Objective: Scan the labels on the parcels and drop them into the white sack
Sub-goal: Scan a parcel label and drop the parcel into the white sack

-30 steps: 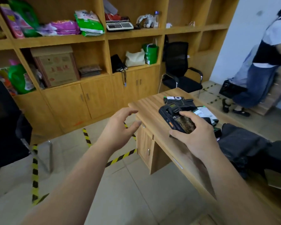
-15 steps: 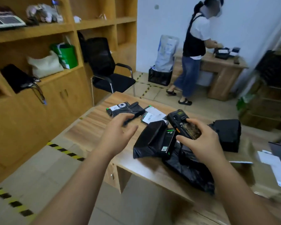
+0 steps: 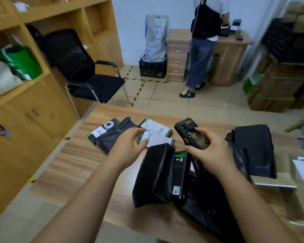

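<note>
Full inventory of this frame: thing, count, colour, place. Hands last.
parcels: at least five, black, some with white labels, on the wooden table; nearest one at centre
white sack: one, white with blue print, standing in a black crate by the far wall
office chair: one, black, beside the shelving
shelving unit: one, light wood, left
green bag: one, on a shelf
cardboard boxes: a stack, brown, right
far desk: one, wooden
second person: one, standing at that desk
handheld scanner: one, black, in the right hand's grip
left hand: empty, fingers loosely curled above the labelled parcels
right hand: grips the scanner
</note>
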